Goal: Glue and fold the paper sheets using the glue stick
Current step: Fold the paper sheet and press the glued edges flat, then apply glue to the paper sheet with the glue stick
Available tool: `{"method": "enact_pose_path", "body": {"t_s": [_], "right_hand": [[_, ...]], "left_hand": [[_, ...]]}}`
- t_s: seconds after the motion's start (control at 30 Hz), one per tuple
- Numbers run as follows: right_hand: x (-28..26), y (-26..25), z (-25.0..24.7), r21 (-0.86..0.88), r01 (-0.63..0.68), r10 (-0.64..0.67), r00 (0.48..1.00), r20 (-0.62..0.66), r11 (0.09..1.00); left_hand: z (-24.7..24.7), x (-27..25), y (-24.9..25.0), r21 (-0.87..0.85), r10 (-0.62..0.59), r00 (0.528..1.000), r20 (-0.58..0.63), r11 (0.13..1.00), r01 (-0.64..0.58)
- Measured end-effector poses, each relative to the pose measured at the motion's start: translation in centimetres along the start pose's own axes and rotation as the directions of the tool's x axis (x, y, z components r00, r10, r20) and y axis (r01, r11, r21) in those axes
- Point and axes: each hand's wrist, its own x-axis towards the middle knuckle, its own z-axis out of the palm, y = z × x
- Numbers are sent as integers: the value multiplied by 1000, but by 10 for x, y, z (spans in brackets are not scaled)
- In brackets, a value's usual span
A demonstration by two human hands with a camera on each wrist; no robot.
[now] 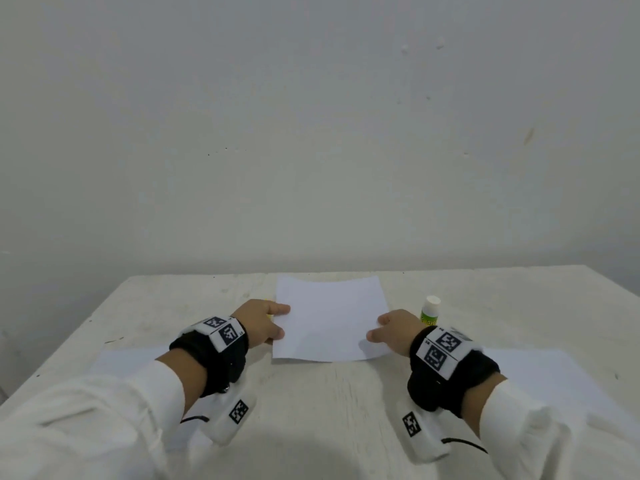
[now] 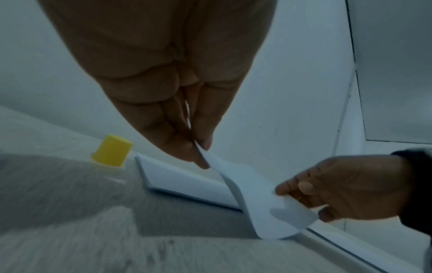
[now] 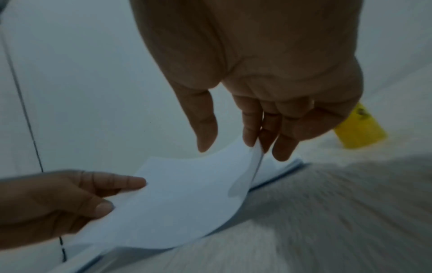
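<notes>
1. I see the paper sheet (image 1: 329, 317) held between both hands, lifted and bowed over the bench (image 1: 339, 403).
2. Left hand (image 1: 261, 323) pinches its left edge; right hand (image 1: 394, 332) pinches its right edge.
3. Glue stick (image 1: 430, 310) stands upright just beyond the right hand.
4. More sheets (image 1: 540, 372) lie flat near right and near left; bare bench shows between the wrists.

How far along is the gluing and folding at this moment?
Early stage. Done: the glue stick stands uncapped, its yellow cap apart on the table. In hand: left hand and right hand pinch opposite edges of one paper sheet, which looks unfolded. Left: gluing and folding; more sheets wait.
</notes>
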Motion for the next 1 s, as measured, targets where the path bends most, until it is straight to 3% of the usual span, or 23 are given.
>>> {"method": "enact_pose_path", "body": {"t_s": [0.07,0.13,0.2,0.33,0.5,0.6,0.7,0.9,1.0], "right_hand": [[13,-11,-4,-72,-26,23,999,-47,997],[28,-18,-5,-114,-58,51,997,-64,992],[40,-23,-5,-185,-101,98,995,-24,978],[71,-19,7,-309,-99,134,986,95,946],[180,29,45,-482,-64,168,970,177,874],[138,12,32,-501,-68,136,985,102,863],[68,-16,8,-433,-76,120,990,76,898],[57,-14,22,-436,-122,126,992,-19,892],[28,-8,16,-459,-46,52,999,2,887]], "left_hand": [[3,16,9,205,-37,999,0,978,37],[8,32,14,467,-82,996,48,883,50],[14,47,18,623,-131,987,92,781,46],[22,59,22,722,-197,973,121,690,50],[28,66,18,733,-202,976,77,675,82],[27,65,20,685,-202,976,82,723,92],[26,62,20,696,-171,981,93,715,58],[35,55,11,729,-142,986,83,684,36],[48,38,20,778,-54,995,85,628,-33]]}}
